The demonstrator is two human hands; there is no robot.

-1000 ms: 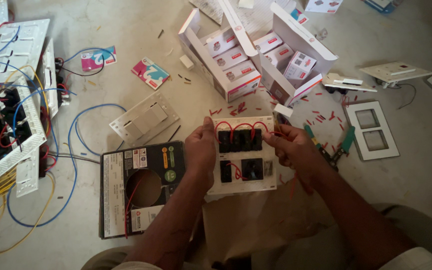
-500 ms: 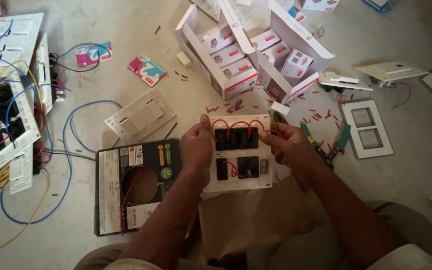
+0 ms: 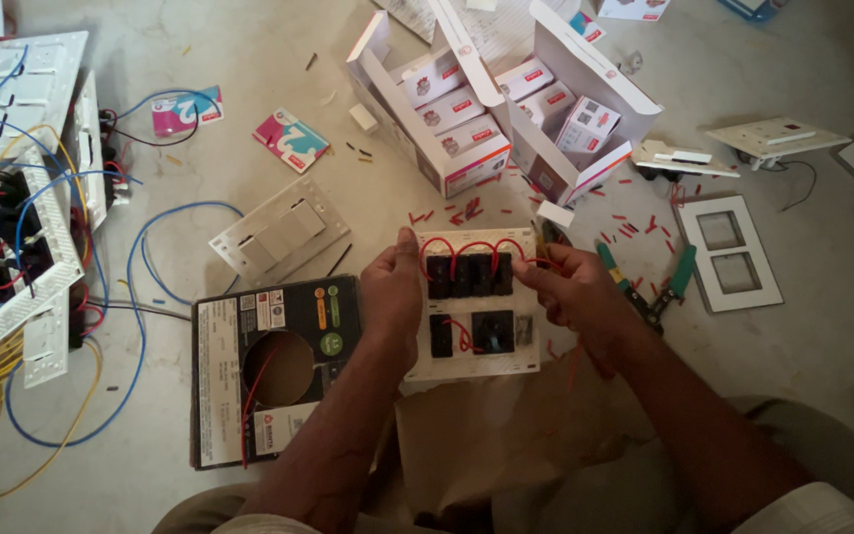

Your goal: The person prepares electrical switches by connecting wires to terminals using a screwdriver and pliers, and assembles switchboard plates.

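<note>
A white switch plate [image 3: 473,364] lies back side up in front of me, with black switch modules linked by short red wire loops [image 3: 476,247]. My left hand [image 3: 392,297] grips its left edge, thumb at the top corner. My right hand [image 3: 565,287] rests at the plate's upper right corner, fingers pinched on a red wire end there. The plate sits over a piece of brown cardboard [image 3: 486,435] on my lap.
A dark wire-coil box [image 3: 269,371] lies left of the plate, another white switch plate [image 3: 279,232] above it. Open cartons of small boxed switches [image 3: 506,99] stand behind. Green-handled pliers [image 3: 644,287] and an empty white frame [image 3: 728,252] lie right. Wired boards and blue and yellow cables [image 3: 22,247] crowd the left.
Both hands keep their hold on the plate. The right hand's fingers have shifted slightly at the upper right corner; the view has drifted a little.
</note>
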